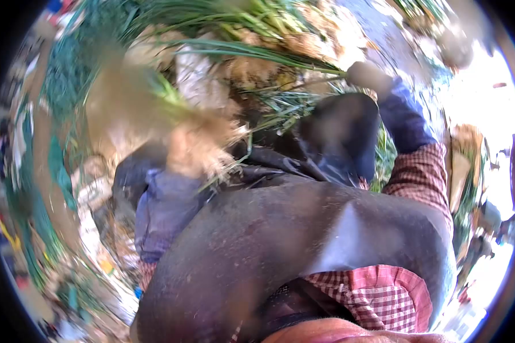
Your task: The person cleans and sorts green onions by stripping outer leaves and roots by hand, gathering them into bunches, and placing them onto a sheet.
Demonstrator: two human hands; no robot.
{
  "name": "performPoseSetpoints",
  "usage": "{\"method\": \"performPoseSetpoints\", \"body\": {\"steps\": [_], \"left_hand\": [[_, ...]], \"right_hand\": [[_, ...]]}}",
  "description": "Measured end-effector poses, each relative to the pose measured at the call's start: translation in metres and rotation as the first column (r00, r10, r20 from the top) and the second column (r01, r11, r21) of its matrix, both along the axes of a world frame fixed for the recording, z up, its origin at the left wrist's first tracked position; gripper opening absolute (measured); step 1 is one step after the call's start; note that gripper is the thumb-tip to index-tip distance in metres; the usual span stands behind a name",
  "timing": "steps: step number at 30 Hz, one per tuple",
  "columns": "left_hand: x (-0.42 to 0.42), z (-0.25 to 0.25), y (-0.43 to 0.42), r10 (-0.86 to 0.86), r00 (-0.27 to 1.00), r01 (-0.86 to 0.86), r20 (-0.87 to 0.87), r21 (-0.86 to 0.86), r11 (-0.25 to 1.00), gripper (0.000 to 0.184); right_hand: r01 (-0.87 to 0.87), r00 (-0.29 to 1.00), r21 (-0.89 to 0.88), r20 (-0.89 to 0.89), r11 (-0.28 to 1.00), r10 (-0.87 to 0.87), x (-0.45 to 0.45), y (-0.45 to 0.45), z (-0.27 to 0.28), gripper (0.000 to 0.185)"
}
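My left hand (191, 150), partly blurred, is closed around a bunch of green onions (169, 91); pale, shaggy roots show beside the fingers. On the other side, my right hand (365, 77) is closed on the end of some long green onion leaves (263, 55), which stretch leftward in front of me. Beyond both hands lies a heap of green onions (257, 23) with tan, rooty ends. Blurred spots hide the fingers' details.
A dark apron (269, 228) covers my lap and knees. Cut green leaves (289, 106) lie between my knees. More greens (71, 86) are piled at the left, and another bunch (420, 11) lies at the far right. Blue sleeve covers (171, 206) wrap my forearms.
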State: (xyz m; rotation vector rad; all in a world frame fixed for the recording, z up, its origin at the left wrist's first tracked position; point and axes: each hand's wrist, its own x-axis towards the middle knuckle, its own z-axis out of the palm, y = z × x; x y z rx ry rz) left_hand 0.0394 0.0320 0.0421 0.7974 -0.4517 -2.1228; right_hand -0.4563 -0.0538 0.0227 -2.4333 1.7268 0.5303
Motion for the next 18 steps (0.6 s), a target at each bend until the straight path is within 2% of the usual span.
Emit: {"method": "performPoseSetpoints", "body": {"steps": [1, 2, 3, 5, 6, 7, 8, 9, 12, 16, 18], "left_hand": [[0.008, 0.001, -0.004, -0.283, 0.959, 0.283, -0.033, -0.007, 0.959, 0.054], [0.007, 0.008, -0.008, -0.368, 0.897, 0.395, -0.244, 0.072, 0.916, 0.049], [0.006, 0.008, -0.007, -0.33, 0.914, 0.365, -0.234, 0.126, 0.922, 0.049], [0.005, 0.008, -0.003, -0.251, 0.946, 0.296, -0.206, 0.229, 0.927, 0.053], [0.005, 0.003, 0.001, -0.193, 0.958, 0.238, -0.211, 0.212, 0.948, 0.054], [0.008, -0.003, 0.003, -0.203, 0.975, 0.216, -0.091, 0.167, 0.962, 0.053], [0.007, -0.005, 0.005, -0.244, 0.967, 0.254, -0.079, 0.17, 0.952, 0.053], [0.006, -0.005, 0.006, -0.208, 0.978, 0.204, 0.001, 0.195, 0.959, 0.052], [-0.008, -0.006, 0.009, -0.085, 0.968, 0.03, 0.235, 0.225, 0.974, 0.05], [-0.015, -0.015, 0.009, -0.14, 0.954, 0.085, 0.267, 0.207, 0.975, 0.059], [-0.03, -0.017, 0.013, 0.053, 0.98, -0.074, 0.19, 0.107, 0.992, 0.055]], "right_hand": [[-0.008, 0.999, -0.047, 0.034, 0.999, 0.01, -0.027, 0.008, -0.009, 0.021], [0.024, 0.994, 0.024, -0.11, 0.999, -0.021, -0.055, 0.004, -0.032, 0.017], [0.07, 0.968, 0.103, -0.249, 0.992, -0.043, -0.084, 0.005, -0.059, 0.013], [0.357, 0.925, 0.029, -0.153, 0.934, -0.349, -0.106, 0.027, -0.089, 0.009], [0.456, 0.885, -0.015, -0.099, 0.89, -0.455, -0.108, 0.036, -0.103, 0.009], [0.511, 0.858, -0.047, -0.041, 0.858, -0.512, -0.109, 0.043, -0.117, 0.008], [0.549, 0.836, -0.078, 0.013, 0.832, -0.549, -0.105, 0.049, -0.131, 0.008], [0.58, 0.815, -0.103, 0.072, 0.808, -0.576, -0.096, 0.054, -0.143, 0.008], [0.613, 0.785, -0.15, 0.23, 0.776, -0.575, -0.067, 0.067, -0.176, 0.009], [0.541, 0.801, -0.143, 0.39, 0.829, -0.455, 0.003, 0.078, -0.212, 0.012], [0.516, 0.799, -0.124, 0.428, 0.848, -0.423, 0.018, 0.09, -0.228, 0.014]]}}
